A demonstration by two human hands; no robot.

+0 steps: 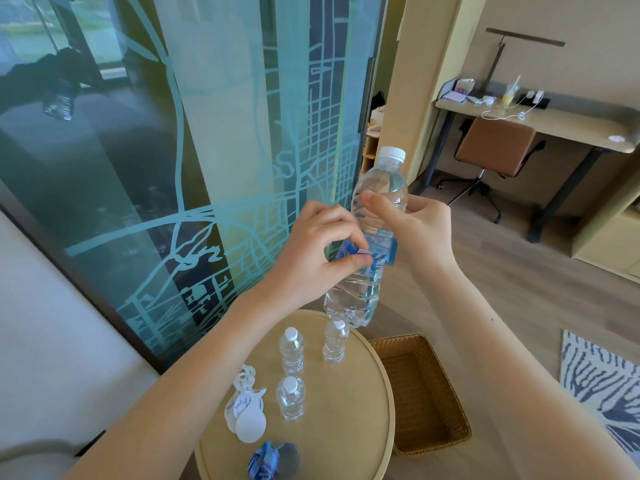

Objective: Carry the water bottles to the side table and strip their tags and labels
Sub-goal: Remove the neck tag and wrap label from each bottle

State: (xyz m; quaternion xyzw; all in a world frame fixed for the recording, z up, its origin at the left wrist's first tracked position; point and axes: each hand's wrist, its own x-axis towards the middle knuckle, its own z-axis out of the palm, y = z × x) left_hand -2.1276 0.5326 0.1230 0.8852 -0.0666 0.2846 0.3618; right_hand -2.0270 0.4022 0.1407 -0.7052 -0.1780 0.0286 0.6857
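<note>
I hold a clear water bottle (pixel 375 188) with a white cap upright above the round side table (pixel 349 431). My right hand (pixel 408 223) grips its upper body. My left hand (pixel 318 251) pinches the edge of the blue label (pixel 377 254), which is partly peeled off the bottle's middle. Three bare small bottles stand on the table: one at the back right (pixel 335 341), one at the back left (pixel 292 349), one in front (pixel 291 396). White paper tags (pixel 246 410) lie in a pile on the table's left, and a crumpled blue label (pixel 268 462) lies near its front edge.
A woven basket (pixel 419 393) sits on the floor right of the table. A glass panel (pixel 194 150) with a map pattern stands behind. A desk (pixel 540 119) and brown chair (pixel 495 147) are at the far right, a patterned rug (pixel 602 382) at the right edge.
</note>
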